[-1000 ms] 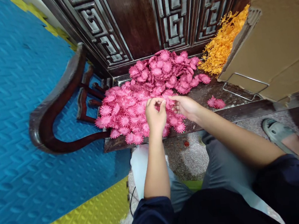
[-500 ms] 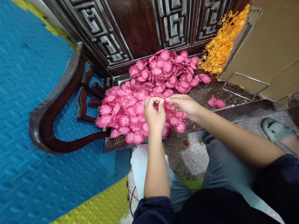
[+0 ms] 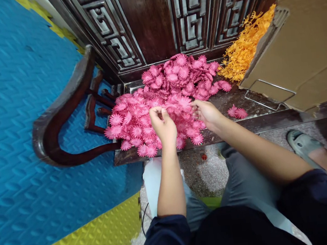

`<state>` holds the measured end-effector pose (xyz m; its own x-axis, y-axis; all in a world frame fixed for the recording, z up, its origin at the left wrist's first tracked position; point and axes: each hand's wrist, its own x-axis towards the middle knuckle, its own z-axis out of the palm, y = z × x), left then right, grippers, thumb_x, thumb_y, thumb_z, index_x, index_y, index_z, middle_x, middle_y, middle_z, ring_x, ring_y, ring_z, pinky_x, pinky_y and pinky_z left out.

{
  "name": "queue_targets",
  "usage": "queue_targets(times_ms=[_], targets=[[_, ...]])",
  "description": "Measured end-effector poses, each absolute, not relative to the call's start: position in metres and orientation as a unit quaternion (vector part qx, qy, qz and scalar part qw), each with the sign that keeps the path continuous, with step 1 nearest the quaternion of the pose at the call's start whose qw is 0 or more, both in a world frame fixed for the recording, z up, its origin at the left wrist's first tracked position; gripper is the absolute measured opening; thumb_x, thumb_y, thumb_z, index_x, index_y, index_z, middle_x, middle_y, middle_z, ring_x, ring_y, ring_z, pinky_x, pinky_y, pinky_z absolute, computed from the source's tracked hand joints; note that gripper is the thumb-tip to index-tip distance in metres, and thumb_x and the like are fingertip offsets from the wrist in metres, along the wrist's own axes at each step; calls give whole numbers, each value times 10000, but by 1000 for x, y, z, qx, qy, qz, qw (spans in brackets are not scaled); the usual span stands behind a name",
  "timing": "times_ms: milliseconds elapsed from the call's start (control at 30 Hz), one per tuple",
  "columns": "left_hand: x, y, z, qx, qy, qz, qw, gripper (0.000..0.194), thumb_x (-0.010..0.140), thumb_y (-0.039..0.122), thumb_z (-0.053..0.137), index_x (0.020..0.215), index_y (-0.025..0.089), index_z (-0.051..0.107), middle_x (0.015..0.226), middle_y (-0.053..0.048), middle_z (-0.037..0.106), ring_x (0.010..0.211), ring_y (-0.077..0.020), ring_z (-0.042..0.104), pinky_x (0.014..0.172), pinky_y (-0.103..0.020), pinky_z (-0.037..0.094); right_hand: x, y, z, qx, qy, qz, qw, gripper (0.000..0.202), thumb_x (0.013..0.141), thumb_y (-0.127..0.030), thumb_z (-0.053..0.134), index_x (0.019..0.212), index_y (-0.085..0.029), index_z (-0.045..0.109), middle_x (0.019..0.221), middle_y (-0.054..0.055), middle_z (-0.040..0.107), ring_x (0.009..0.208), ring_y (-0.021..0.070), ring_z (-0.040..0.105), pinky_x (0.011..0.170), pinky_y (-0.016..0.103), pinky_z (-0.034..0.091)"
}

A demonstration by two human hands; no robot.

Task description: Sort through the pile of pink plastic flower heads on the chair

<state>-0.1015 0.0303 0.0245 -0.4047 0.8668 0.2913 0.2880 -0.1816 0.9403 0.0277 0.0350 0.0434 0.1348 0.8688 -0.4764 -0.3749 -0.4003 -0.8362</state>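
Pink flower-shaped pieces point(image 3: 136, 119) lie in a large heap on a dark wooden bench point(image 3: 217, 106). My left hand point(image 3: 164, 125) is over the middle of the heap, thumb and forefinger pinched together on something I cannot make out. To its right, my right hand point(image 3: 206, 114) is also pinched at the fingertips, near a pink flower piece at the heap's right part; what it holds is too small to tell. A gap with pink pieces showing lies between the hands.
Orange pieces point(image 3: 240, 56) are piled at the back right beside a cardboard box point(image 3: 305, 51). A metal wire frame point(image 3: 269, 94) leans there. Two loose pink flowers point(image 3: 237, 111) lie right of the heap. A curved armrest point(image 3: 47, 139) stands left; a person's sandalled foot point(image 3: 304, 145) is right.
My hands have moved apart: the left one went a little to the left, the right one slightly to the right. Their fingertips were close together before.
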Motion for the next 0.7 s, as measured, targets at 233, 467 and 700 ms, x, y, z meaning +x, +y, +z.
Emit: queue_targets(times_ms=[233,467,700], targets=[[-120,41,17,289,606,690,270,204,851,429,345,895,230,343,730,13,388,588,-85,412,592,-235,370,36,40,45,-567,-140,645,492,86,720,-182,489,635,-176,501,530,-50,444,444,58,375,441,220,269],[-129,48,-5,317,605,615,393,476,798,565,401,1184,286,408,832,-29,538,593,-90,495,539,-238,371,29,38,46,-574,-156,680,429,121,717,-163,504,597,-167,496,497,-49,455,433,61,391,447,221,275],[-98,41,7,384,595,559,432,308,745,396,612,989,210,588,829,-18,585,689,-93,551,639,-225,442,25,32,46,-554,-273,659,431,84,666,-167,565,592,-171,525,551,-50,506,450,57,429,460,216,277]])
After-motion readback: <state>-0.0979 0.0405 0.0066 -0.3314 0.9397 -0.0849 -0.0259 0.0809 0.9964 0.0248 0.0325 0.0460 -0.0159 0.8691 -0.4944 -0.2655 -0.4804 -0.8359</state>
